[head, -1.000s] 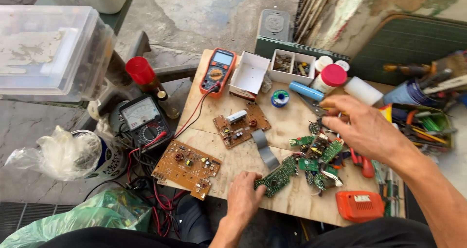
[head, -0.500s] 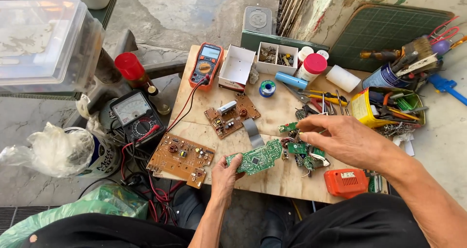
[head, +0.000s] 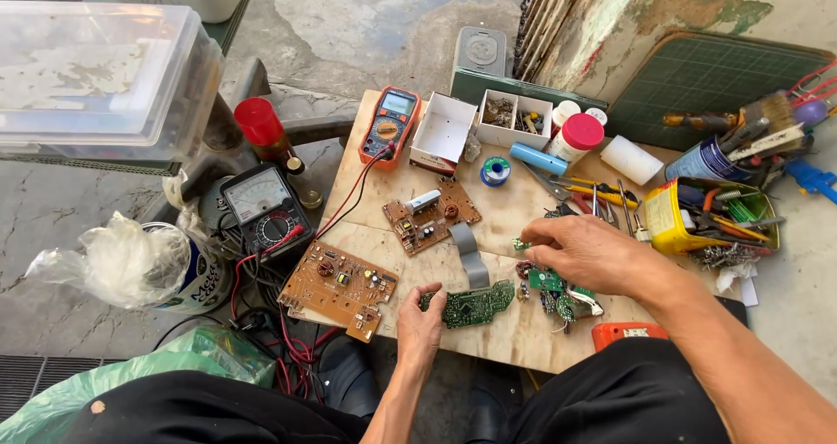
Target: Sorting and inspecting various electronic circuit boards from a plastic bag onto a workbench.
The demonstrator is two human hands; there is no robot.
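My left hand (head: 419, 325) grips the near end of a long green circuit board (head: 475, 305) at the front of a plywood board (head: 514, 339). My right hand (head: 586, 250) rests palm down over a heap of small green circuit boards (head: 554, 285), fingers curled on them; whether it holds one I cannot tell. A grey ribbon cable (head: 469, 254) runs from a brown circuit board (head: 431, 215) toward the green one. A larger brown circuit board (head: 340, 285) lies at the left edge.
An orange multimeter (head: 390, 124) and an analog meter (head: 262, 205) with red and black leads sit left. White parts boxes (head: 484, 122), a solder spool (head: 495, 170), a red-capped jar (head: 576, 137), pliers (head: 593, 193) and a yellow tool tub (head: 697, 217) crowd the back and right. An orange case (head: 629, 332) sits near my knee.
The view has shifted so the table sits lower and closer. My left hand took the long green board and drew it to the front edge. My right hand dropped lower onto the small boards.
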